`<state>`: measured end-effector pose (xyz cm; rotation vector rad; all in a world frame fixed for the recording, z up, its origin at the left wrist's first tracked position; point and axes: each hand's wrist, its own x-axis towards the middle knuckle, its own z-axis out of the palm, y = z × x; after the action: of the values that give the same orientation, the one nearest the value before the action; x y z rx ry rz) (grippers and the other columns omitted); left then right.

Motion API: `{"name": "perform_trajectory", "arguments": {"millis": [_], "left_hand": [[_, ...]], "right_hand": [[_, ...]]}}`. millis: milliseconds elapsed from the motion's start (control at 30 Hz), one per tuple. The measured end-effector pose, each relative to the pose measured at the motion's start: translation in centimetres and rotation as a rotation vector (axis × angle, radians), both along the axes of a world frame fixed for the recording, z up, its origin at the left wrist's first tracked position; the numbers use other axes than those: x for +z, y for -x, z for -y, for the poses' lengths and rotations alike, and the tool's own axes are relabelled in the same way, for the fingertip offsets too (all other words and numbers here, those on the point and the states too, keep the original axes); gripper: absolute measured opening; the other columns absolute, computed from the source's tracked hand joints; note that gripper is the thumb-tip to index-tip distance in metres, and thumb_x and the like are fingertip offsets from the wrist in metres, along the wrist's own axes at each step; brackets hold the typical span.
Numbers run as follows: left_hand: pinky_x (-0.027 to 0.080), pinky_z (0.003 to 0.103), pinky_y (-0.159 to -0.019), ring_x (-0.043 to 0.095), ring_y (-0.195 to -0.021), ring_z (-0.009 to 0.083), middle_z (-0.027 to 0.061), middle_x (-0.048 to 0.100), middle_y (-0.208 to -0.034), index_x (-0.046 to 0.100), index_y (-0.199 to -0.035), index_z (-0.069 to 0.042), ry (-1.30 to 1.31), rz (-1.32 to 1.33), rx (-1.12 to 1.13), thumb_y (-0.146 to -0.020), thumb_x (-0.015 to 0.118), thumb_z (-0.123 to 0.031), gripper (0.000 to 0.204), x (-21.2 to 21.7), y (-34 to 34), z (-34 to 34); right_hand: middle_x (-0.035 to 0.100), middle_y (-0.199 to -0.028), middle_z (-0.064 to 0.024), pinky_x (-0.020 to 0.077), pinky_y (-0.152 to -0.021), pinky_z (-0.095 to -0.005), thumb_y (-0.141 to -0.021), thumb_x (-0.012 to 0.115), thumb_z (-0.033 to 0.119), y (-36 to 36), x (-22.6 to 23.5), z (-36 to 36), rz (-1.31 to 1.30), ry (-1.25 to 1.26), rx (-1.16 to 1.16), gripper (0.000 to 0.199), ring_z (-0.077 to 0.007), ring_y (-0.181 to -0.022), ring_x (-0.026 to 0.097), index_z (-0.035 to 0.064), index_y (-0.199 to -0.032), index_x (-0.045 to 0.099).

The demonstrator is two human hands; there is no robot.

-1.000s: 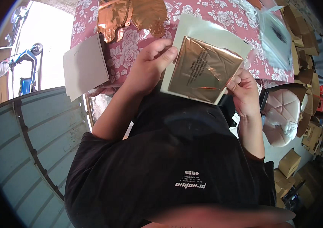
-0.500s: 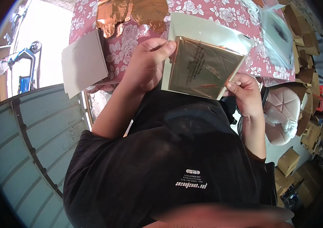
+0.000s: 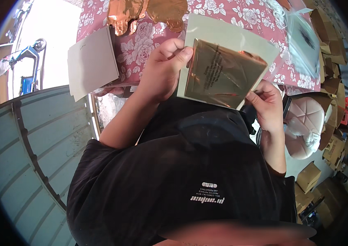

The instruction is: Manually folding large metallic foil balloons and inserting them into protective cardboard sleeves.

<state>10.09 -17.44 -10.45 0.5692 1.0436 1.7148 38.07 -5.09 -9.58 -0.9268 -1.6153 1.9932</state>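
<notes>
A flat clear plastic packet [image 3: 223,76] holds something shiny, folded and copper-coloured against a larger off-white card [image 3: 209,30]. Dark printing and creases show on its front. My left hand [image 3: 165,69] pinches the packet's left edge, thumb in front and fingers curled behind. At the lower right corner my right hand [image 3: 266,105] is closed on it, thumb on the front and fingertips partly hidden. Both hands hold it tilted over my lap at the table's near edge. Beyond it on the table lie shiny copper-coloured foil-like pieces [image 3: 125,15].
A pink tablecloth with white flowers [image 3: 139,51] covers the table. Several off-white cards [image 3: 94,61] overhang its left corner. Clear plastic bags [image 3: 303,43] lie at the right. Past them are cardboard boxes [image 3: 308,176] and a padded pale stool [image 3: 305,119].
Both hands still grip the packet, which has turned slightly and shifted a little to the right in view. The table things have shifted slightly in the picture too.
</notes>
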Motion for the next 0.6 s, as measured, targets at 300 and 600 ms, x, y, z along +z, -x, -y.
{"name": "perform_trajectory", "arguments": {"millis": [300, 600], "left_hand": [[0.046, 0.025, -0.084, 0.061, -0.092, 0.0101, 0.0043, 0.072, -0.099, 0.072, -0.107, 0.001, 0.175, 0.104, 0.016, -0.101, 0.065, -0.005, 0.011, 0.2, -0.2, 0.5], [0.048, 0.028, -0.092, 0.064, -0.102, 0.0114, 0.007, 0.073, -0.109, 0.072, -0.113, 0.002, -0.041, 0.239, -0.063, -0.101, 0.065, -0.006, 0.016, 0.5, -0.5, 1.1]], "right_hand": [[0.064, -0.092, 0.004, 0.0496, -0.079, -0.024, -0.096, 0.072, 0.0, -0.1, -0.1, 0.8, -0.038, 0.076, -0.007, 0.006, -0.0063, -0.085, 0.059, 0.0031, -0.096, 0.066], [0.071, -0.092, 0.0002, 0.0516, -0.075, -0.0239, -0.094, 0.074, -0.002, -0.6, -0.1, 0.3, -0.097, 0.017, -0.017, 0.005, -0.0076, -0.08, 0.063, -0.0003, -0.096, 0.07]]}}
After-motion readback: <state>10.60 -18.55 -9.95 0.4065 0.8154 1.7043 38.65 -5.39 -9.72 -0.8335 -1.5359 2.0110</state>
